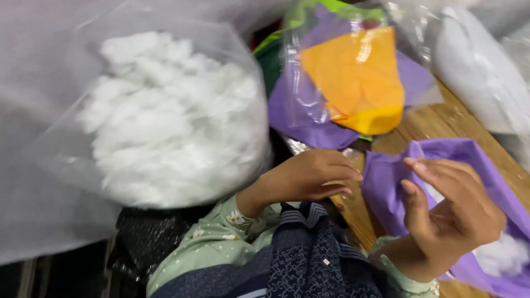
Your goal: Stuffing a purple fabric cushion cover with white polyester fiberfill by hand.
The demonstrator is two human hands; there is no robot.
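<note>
A single head-worn camera looks steeply down from close above the person's lap and the wooden table (pixel 441 129) edge at right; a stuffing bag (pixel 165 116) fills the upper left.
</note>
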